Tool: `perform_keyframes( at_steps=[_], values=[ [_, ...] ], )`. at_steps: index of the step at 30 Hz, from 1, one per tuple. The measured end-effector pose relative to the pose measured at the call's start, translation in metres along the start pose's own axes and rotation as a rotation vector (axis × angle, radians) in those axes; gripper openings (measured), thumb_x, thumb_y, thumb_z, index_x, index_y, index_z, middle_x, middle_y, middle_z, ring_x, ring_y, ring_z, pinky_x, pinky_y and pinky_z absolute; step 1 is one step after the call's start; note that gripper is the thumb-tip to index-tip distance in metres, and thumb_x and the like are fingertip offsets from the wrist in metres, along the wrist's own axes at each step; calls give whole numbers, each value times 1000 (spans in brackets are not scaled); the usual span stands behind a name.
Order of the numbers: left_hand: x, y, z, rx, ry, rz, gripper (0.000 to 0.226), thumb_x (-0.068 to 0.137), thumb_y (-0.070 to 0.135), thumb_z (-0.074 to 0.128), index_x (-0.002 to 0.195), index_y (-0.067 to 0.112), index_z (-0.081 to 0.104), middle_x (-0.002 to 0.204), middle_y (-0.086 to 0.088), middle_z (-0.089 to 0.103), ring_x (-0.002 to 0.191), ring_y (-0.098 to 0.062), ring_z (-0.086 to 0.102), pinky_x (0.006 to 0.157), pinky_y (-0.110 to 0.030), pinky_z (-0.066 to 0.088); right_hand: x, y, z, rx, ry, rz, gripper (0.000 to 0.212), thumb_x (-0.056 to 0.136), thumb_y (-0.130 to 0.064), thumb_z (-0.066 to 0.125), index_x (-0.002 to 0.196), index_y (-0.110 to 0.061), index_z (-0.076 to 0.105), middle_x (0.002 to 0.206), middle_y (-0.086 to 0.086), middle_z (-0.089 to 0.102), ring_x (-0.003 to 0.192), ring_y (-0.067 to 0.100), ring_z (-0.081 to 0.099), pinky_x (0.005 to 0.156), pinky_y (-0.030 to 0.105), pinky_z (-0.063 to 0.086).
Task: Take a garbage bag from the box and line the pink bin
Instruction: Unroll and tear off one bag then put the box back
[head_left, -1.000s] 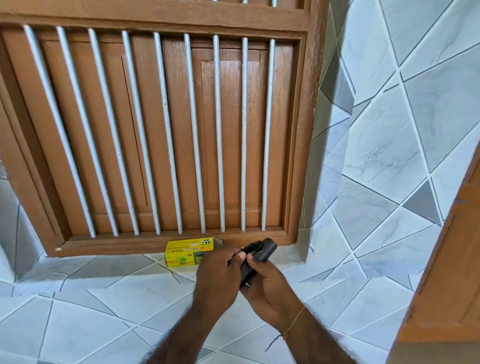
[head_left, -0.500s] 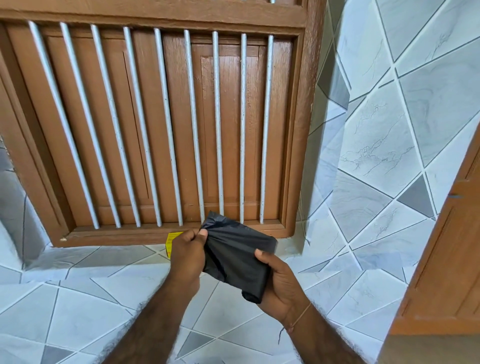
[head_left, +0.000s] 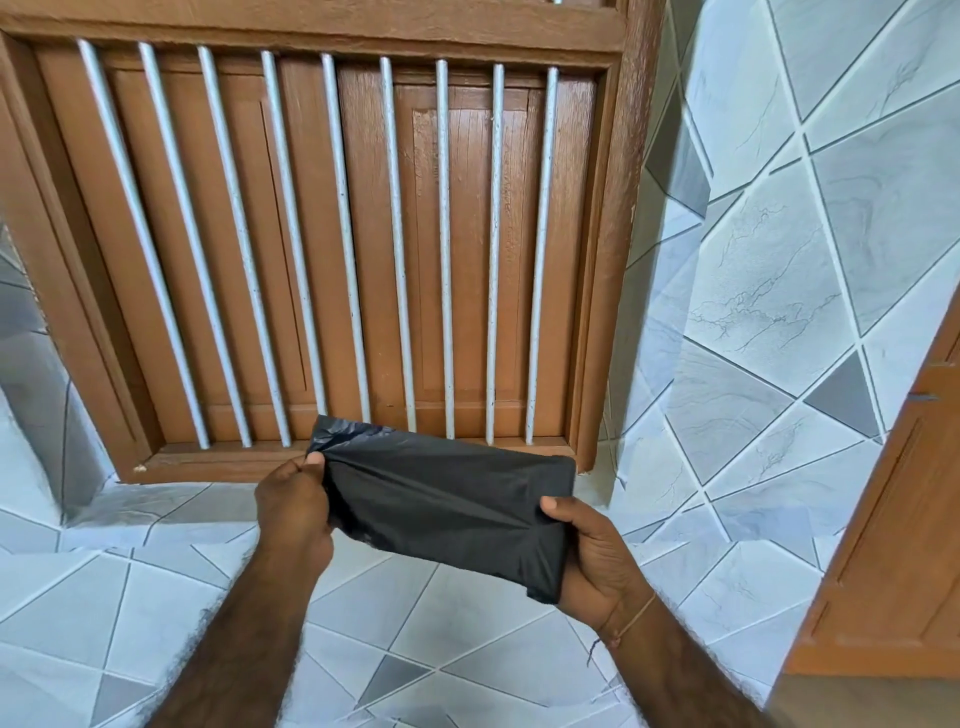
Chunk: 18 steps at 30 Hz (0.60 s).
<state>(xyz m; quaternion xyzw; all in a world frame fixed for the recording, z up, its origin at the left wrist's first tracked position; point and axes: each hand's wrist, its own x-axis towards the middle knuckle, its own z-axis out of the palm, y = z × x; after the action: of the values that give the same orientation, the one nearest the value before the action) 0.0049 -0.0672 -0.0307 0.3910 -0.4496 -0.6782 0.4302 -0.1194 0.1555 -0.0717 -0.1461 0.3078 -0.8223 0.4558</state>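
Note:
A black garbage bag (head_left: 447, 499), still partly folded, is stretched flat between my two hands in front of the window sill. My left hand (head_left: 293, 512) pinches its upper left corner with thumb and fingers. My right hand (head_left: 592, 556) grips the bag's right end, thumb on top and fingers underneath. The yellow box and the pink bin are out of sight.
A brown wooden window (head_left: 332, 234) with several white vertical bars fills the view ahead. Grey and white tiled walls (head_left: 769, 291) and a tiled ledge (head_left: 156, 571) surround it. A brown wooden door (head_left: 904, 530) stands at the right edge.
The rolled bag has been unfolded step by step and my hands have drawn apart, widening it. The yellow box, seen on the ledge before, is now hidden behind the bag and hand.

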Motion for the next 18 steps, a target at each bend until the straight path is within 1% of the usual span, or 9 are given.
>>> perform_keyframes(
  at_steps=[6, 9, 11, 13, 14, 15, 16, 17, 18],
  values=[
    [38, 6, -33, 5, 126, 31, 16, 96, 15, 51, 84, 10, 61, 78, -4, 55, 86, -25, 52, 72, -33, 44, -5, -29, -8, -76, 54, -46, 73, 43, -14, 93, 112, -4, 71, 118, 23, 68, 97, 38, 70, 82, 51, 57],
    [49, 6, -49, 281, 255, 135, 28, 93, 16, 50, 112, 0, 63, 100, -22, 66, 100, -40, 60, 90, -46, 47, -3, -38, -8, -147, 22, -52, 79, 52, -12, 91, 124, -1, 62, 126, 24, 63, 108, 39, 65, 90, 51, 52],
    [40, 8, -46, 681, 345, 329, 34, 87, 12, 51, 118, 6, 63, 115, -28, 64, 104, -49, 57, 93, -54, 47, -1, -40, -2, -267, -30, -42, 74, 58, -11, 88, 126, -1, 60, 128, 25, 61, 112, 40, 62, 93, 49, 51],
    [21, 7, -31, 941, 364, 720, 45, 79, 7, 54, 123, 9, 59, 118, -24, 63, 106, -48, 56, 91, -54, 45, 1, -41, 8, -397, -43, -38, 68, 59, -10, 88, 121, -2, 62, 125, 26, 62, 112, 40, 62, 94, 48, 51],
    [8, 6, -19, 931, 275, 914, 48, 78, 9, 55, 125, 9, 58, 119, -20, 63, 109, -43, 57, 93, -49, 44, 3, -41, 13, -460, -34, -34, 62, 59, -9, 87, 117, -3, 65, 121, 26, 64, 109, 39, 63, 94, 48, 52],
    [-10, 7, -5, 851, 74, 1014, 48, 81, 16, 55, 129, 11, 56, 121, -13, 64, 113, -35, 57, 97, -41, 44, 4, -40, 18, -516, -27, -32, 54, 63, -6, 84, 113, -4, 66, 117, 25, 65, 106, 37, 64, 95, 47, 52],
    [-27, 8, 8, 741, -211, 955, 47, 88, 29, 57, 133, 17, 54, 123, -3, 64, 116, -20, 57, 99, -27, 43, 4, -38, 25, -567, -43, -36, 47, 68, -3, 80, 113, -3, 65, 113, 23, 66, 103, 35, 64, 95, 46, 52],
    [-43, 10, 22, 667, -528, 788, 48, 90, 42, 59, 135, 25, 51, 123, 8, 63, 116, -4, 56, 96, -12, 40, 6, -36, 31, -610, -71, -44, 43, 72, 1, 75, 114, 0, 63, 111, 22, 67, 102, 34, 64, 94, 44, 52],
    [-52, 8, 33, 625, -783, 598, 49, 88, 50, 61, 132, 32, 51, 121, 14, 62, 113, 7, 54, 92, -6, 40, 7, -34, 35, -646, -94, -52, 42, 75, 4, 72, 115, 3, 61, 110, 21, 67, 101, 33, 64, 94, 43, 52]
  ],
)
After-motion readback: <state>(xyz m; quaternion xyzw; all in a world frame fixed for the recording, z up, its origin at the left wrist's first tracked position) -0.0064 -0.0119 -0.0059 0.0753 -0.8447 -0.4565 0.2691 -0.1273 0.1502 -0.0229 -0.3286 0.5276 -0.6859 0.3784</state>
